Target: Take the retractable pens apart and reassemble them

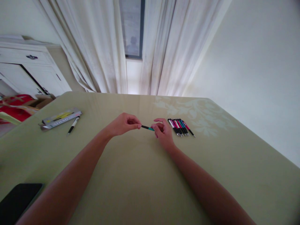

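Observation:
A teal and black pen is held level just above the green table, between both of my hands. My left hand pinches its black end with closed fingers. My right hand is closed round the teal end. Just right of that hand lies a neat row of several pens in pink, white, teal and black.
At the far left lie a flat grey box and a single black and white pen. A black phone rests at the near left edge. A white cabinet, curtains and a window stand behind the table.

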### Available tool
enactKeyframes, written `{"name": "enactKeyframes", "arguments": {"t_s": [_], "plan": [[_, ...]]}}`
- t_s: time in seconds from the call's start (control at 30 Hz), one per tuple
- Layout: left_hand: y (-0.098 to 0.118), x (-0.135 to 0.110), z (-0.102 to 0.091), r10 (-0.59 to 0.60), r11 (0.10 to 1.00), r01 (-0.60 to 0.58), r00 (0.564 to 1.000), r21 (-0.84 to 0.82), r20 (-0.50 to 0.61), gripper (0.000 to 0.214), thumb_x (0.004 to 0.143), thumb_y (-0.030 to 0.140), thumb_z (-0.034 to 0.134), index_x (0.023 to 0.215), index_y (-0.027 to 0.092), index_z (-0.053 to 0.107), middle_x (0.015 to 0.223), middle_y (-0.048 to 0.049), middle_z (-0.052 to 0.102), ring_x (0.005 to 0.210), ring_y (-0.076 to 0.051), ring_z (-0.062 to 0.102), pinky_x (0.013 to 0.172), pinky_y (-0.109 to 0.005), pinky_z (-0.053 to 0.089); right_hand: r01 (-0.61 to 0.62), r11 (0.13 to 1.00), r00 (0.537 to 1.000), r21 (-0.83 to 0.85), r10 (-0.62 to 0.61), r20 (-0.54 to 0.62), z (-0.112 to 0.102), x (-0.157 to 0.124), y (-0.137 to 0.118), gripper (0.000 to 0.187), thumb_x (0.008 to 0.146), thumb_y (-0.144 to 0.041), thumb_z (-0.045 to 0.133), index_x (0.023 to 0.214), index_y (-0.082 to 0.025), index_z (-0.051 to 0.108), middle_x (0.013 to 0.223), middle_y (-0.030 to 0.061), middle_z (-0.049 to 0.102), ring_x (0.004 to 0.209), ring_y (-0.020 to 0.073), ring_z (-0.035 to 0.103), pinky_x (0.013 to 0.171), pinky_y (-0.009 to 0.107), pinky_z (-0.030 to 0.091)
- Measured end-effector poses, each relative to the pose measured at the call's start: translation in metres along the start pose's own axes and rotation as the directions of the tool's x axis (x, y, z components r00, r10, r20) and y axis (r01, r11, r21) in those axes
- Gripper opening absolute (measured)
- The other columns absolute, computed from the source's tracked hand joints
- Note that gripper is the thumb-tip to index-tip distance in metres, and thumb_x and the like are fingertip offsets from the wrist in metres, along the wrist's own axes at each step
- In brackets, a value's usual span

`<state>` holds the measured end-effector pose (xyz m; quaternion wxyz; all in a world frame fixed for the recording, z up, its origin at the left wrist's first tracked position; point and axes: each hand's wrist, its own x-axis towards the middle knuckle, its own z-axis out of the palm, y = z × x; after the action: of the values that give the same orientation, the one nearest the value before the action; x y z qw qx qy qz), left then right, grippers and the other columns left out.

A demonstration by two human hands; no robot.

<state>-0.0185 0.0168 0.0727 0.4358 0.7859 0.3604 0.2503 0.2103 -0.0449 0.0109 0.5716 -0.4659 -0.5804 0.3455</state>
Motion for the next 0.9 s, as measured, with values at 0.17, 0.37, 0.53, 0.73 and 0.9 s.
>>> {"name": "enactKeyframes", "arguments": {"t_s": [0.17,0.37,0.53,0.73,0.9], "plan": [[0.007,0.000,0.006,0.058,0.997,-0.058,0.998,0.045,-0.010,0.028,0.080,0.043,0.075,0.090,0.017,0.078,0.065,-0.0010,0.067,0.058,-0.013,0.055,0.053,-0.023,0.039,0.032,0.984,0.989,0.177,-0.006,-0.145,0.003,0.005,-0.014,0.028,0.094,-0.048,0.059,0.108,-0.023,0.056,0.086,-0.0005,0.061,0.051,0.0076,0.043,0.041,0.019,0.034],[0.010,0.001,0.012,0.114,0.990,-0.111,0.993,0.090,-0.027,0.026,0.082,0.042,0.074,0.092,0.018,0.078,0.066,-0.0009,0.066,0.058,-0.013,0.053,0.055,-0.023,0.039,0.004,0.992,0.996,0.128,0.007,-0.085,0.003,0.005,-0.039,0.032,0.094,-0.051,0.059,0.112,-0.025,0.056,0.081,-0.0014,0.056,0.053,0.0084,0.041,0.041,0.019,0.029],[0.015,0.000,0.008,0.118,0.979,-0.104,0.990,0.176,-0.073,0.032,0.082,0.049,0.074,0.093,0.019,0.079,0.055,0.0027,0.055,0.050,-0.010,0.039,0.048,-0.023,0.027,0.027,0.989,0.997,0.143,-0.017,-0.074,-0.001,0.011,-0.058,0.028,0.094,-0.048,0.061,0.105,-0.023,0.057,0.067,-0.0051,0.053,0.049,0.0085,0.041,0.042,0.019,0.030],[0.021,-0.002,0.006,0.199,0.956,-0.177,0.978,0.235,-0.071,0.026,0.081,0.046,0.076,0.090,0.023,0.082,0.072,-0.0018,0.068,0.064,-0.014,0.050,0.059,-0.025,0.037,0.009,0.998,0.999,0.063,-0.006,-0.037,-0.001,0.010,-0.068,0.028,0.090,-0.048,0.066,0.101,-0.023,0.061,0.069,-0.0038,0.056,0.052,0.0090,0.046,0.042,0.019,0.032],[0.026,-0.005,0.007,0.213,0.956,-0.192,0.974,0.223,-0.077,0.023,0.081,0.046,0.077,0.089,0.024,0.082,0.071,-0.0016,0.067,0.067,-0.015,0.052,0.063,-0.026,0.040,-0.022,0.996,0.998,0.082,0.017,0.067,-0.003,0.008,-0.082,0.031,0.091,-0.050,0.064,0.106,-0.024,0.058,0.075,-0.0028,0.060,0.052,0.0084,0.046,0.042,0.019,0.034]]}}
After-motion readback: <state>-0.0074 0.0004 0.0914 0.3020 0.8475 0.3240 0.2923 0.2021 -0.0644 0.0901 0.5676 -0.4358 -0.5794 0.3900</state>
